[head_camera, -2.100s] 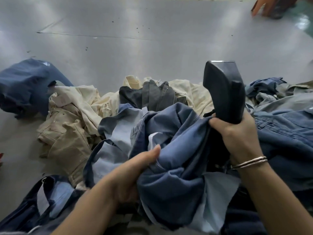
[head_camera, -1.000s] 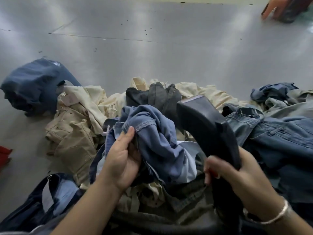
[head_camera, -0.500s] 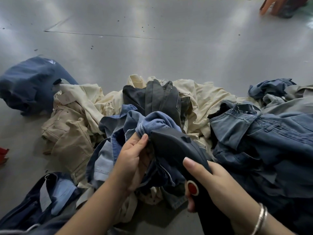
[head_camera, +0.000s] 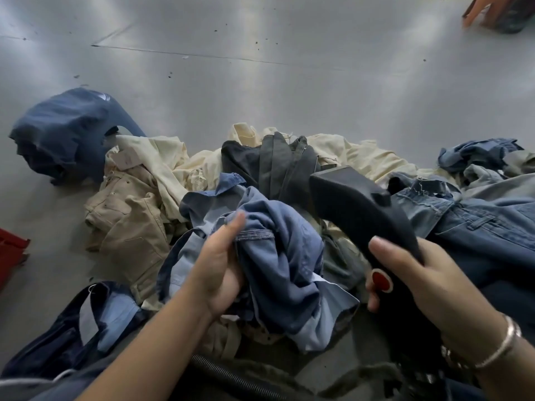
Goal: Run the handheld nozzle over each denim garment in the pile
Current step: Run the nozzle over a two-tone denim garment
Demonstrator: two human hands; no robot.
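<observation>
A heap of garments lies on a grey metal table [head_camera: 260,91]. My left hand [head_camera: 218,264] grips a bunched blue denim garment [head_camera: 283,250] at the middle of the heap. My right hand [head_camera: 417,282] holds the handle of a black handheld nozzle [head_camera: 356,206] with a red button [head_camera: 380,280]. The nozzle's flat head points up and left, lifted just to the right of the blue garment. A ribbed black hose [head_camera: 240,380] runs along the bottom edge. More blue jeans [head_camera: 477,224] lie to the right.
Beige and cream trousers [head_camera: 130,215] lie left of centre, a dark grey garment [head_camera: 275,166] behind. A navy garment [head_camera: 66,131] sits apart at far left, another dark blue one [head_camera: 72,331] at lower left. A red object [head_camera: 11,253] is at the left edge. Another person's hand [head_camera: 477,10] shows top right.
The nozzle has lifted off the blue garment and swung to the right, its head now raised. My left hand still holds the bunched denim, which sits slightly more spread.
</observation>
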